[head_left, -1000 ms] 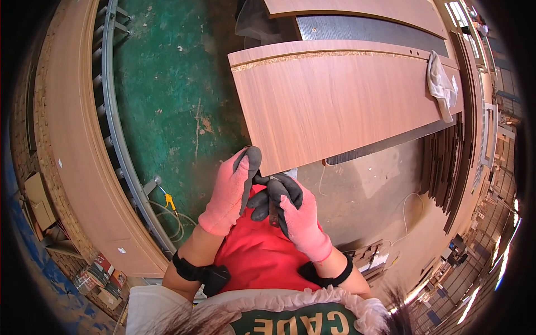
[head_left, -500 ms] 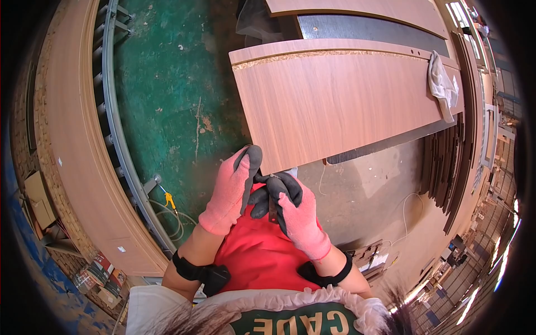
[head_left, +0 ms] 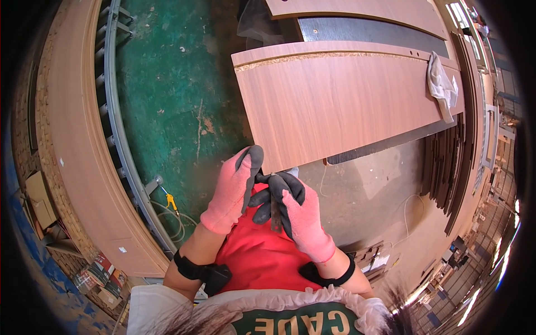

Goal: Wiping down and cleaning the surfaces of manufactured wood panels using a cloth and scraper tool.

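Both hands wear pink gloves with dark grey coated fingers. My left hand is closed beside the near-left corner of a light wood-grain panel, its fingertips against the panel's end edge; what lies between them is hidden. My right hand is closed just below that corner, fingers curled around a narrow, flat, brownish metal blade. The blade's lower end points toward me over my red apron, and its upper end reaches the panel corner. A rough, chipped strip runs along the panel's far edge.
A grey-white cloth lies on the panel's right end. Beyond are a dark board and another wood-grain panel. A roller conveyor carrying long boards runs along the left. A yellow air gun hangs there. Dark strips are stacked right.
My right hand has shifted slightly and turned, so more of the metal blade shows below its fingers. My left hand stays by the panel corner.
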Demonstrator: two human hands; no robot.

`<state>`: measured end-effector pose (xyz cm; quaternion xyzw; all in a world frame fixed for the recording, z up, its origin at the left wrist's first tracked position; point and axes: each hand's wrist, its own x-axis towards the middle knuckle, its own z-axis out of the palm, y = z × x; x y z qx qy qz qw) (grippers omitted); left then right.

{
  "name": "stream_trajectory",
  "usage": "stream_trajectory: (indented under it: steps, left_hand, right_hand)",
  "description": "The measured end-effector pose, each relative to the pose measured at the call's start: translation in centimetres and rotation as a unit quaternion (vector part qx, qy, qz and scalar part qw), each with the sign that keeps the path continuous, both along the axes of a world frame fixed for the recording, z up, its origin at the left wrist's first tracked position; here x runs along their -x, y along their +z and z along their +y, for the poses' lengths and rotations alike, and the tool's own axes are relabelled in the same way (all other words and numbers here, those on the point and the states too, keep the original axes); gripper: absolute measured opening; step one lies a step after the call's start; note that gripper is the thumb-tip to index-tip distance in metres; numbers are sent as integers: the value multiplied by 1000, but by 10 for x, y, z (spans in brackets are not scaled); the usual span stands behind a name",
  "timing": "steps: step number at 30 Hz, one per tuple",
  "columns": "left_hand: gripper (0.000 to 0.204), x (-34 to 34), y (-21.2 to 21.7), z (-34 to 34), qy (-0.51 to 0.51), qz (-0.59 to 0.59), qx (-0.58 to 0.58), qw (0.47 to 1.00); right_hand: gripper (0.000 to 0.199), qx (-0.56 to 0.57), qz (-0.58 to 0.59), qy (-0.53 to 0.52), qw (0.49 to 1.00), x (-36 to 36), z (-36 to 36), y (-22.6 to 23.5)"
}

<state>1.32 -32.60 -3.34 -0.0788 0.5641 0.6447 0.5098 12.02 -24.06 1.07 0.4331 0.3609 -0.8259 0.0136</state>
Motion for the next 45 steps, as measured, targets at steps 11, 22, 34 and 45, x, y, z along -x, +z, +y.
stream_trajectory:
  steps: [11, 22, 34, 45]
  left_hand:
    - [39, -2, -9, -3, 5, -6, -17, 1000]
    - [42, -3, -12, -2, 9, -16, -8, 1000]
    - [37, -3, -11, -1, 8, 5, -21, 1000]
    - [38, -6, -8, -3, 2, 35, -6, 999]
  right_hand:
    - [28, 29, 22, 17, 999, 1, 6, 9]
    - [26, -260, -39, 89, 961, -5, -8, -14]
    - [28, -151, -25, 70, 986, -9, -2, -15]
    - [25, -346, -53, 125, 929, -8, -10, -9]
